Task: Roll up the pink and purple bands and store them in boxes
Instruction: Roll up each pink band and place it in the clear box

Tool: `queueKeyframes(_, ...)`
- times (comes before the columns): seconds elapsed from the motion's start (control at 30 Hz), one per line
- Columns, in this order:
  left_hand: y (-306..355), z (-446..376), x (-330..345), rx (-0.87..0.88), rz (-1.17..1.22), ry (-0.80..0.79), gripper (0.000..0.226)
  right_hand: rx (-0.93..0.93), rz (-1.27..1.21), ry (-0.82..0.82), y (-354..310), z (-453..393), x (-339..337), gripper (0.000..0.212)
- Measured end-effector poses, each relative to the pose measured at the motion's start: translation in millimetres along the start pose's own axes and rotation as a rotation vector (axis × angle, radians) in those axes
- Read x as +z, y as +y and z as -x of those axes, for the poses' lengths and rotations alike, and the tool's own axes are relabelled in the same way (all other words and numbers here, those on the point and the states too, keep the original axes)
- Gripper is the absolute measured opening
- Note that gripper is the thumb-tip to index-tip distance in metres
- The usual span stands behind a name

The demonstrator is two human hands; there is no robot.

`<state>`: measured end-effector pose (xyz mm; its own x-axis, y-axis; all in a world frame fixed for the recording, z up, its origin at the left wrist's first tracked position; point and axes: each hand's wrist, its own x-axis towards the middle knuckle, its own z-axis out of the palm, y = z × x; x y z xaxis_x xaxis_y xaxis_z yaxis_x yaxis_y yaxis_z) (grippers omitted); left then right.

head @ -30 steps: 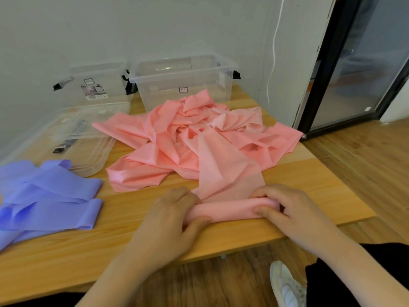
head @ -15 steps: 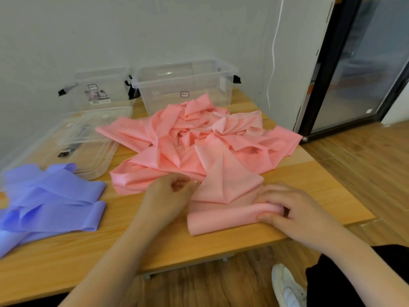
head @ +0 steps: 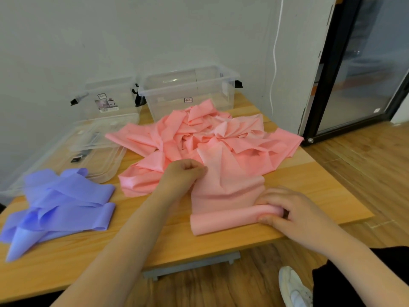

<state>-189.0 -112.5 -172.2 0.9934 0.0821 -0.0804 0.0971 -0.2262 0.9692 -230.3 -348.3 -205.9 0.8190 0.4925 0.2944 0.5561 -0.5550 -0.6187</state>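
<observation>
A long pink band (head: 221, 138) lies crumpled in a heap at the middle of the wooden table (head: 221, 244). Its near end is rolled into a short tube (head: 221, 220) by the front edge. My right hand (head: 287, 213) grips the right end of that roll, fingers curled over it. My left hand (head: 183, 173) pinches the loose pink strip further back, at its left edge. A purple band (head: 64, 202) lies in loose folds at the left. Two clear plastic boxes (head: 190, 91) (head: 106, 98) stand open at the back against the wall.
Clear lids (head: 95, 151) with black clips lie flat left of the pink heap. A grey wall runs behind the table. A black-framed glass door (head: 363, 69) stands at the right. My white shoe (head: 294, 286) shows on the wooden floor below.
My left hand has let go of the roll's left end and moved back to pinch the loose strip. The right hand stays on the roll, which has loosened at its left end.
</observation>
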Motion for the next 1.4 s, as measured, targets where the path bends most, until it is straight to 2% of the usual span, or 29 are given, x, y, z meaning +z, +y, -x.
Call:
queueKeyframes(0.1, -6, 0, -3, 0.028, 0.251, 0.187, 0.024, 0.014, -0.009, -0.001, -1, 0, 0, 0.016)
queueKeyframes(0.2, -5, 3, -6, 0.034, 0.456, 0.27, 0.022, 0.01, -0.013, -0.008, -2, 0, -2, 0.023)
queueKeyframes(0.27, -3, 3, -9, 0.042, 0.452, 0.296, 0.02, 0.003, -0.012, -0.008, -3, 1, -2, 0.029)
queueKeyframes(0.37, -3, -1, -14, 0.04, 0.309, 0.371, 0.024, 0.001, -0.004, -0.011, -5, 0, -2, 0.02)
queueKeyframes(0.5, 5, -10, -17, -0.048, 0.358, 0.283, 0.03, 0.007, -0.001, -0.019, -5, -2, -3, 0.017)
queueKeyframes(0.57, 12, -22, -19, 0.024, 0.243, 0.294, 0.034, 0.01, -0.006, -0.018, -6, -2, -3, 0.016)
queueKeyframes(0.67, 19, -34, -23, 0.252, -0.309, 0.436, 0.037, 0.013, -0.014, -0.014, -6, -2, -2, 0.015)
queueKeyframes(0.73, 18, -27, -22, 0.439, -0.568, 0.463, 0.035, 0.019, -0.015, -0.004, -5, -1, -2, 0.017)
queueKeyframes(0.8, 16, 0, -19, 0.553, -0.617, 0.325, 0.023, 0.03, -0.018, -0.001, -4, 0, -2, 0.027)
queueKeyframes(0.87, 8, 42, -14, 0.602, -0.66, -0.016, 0.017, 0.039, -0.03, -0.011, -4, 1, -2, 0.034)
queueKeyframes(0.9, 0, 62, -12, 0.592, -0.702, -0.173, 0.028, 0.044, -0.036, -0.014, -5, 1, -3, 0.034)
queueKeyframes(0.93, -11, 77, -11, 0.57, -0.739, -0.258, 0.041, 0.05, -0.043, -0.01, -6, 0, -3, 0.034)
queueKeyframes(1.0, -36, 90, -11, 0.555, -0.749, -0.198, 0.049, 0.065, -0.056, -0.006, -9, -1, -1, 0.029)
queueKeyframes(1.1, -51, 90, -9, 0.538, -0.697, -0.014, 0.033, 0.085, -0.039, -0.017, -16, -1, 6, 0.026)
queueKeyframes(1.23, -44, 92, -4, 0.585, -0.678, -0.029, 0.017, 0.147, -0.095, -0.035, -26, 4, 14, 0.037)
queueKeyframes(1.4, -40, 99, -19, 0.493, -0.614, -0.083, 0.019, 0.149, -0.149, -0.073, -30, 6, 10, 0.034)
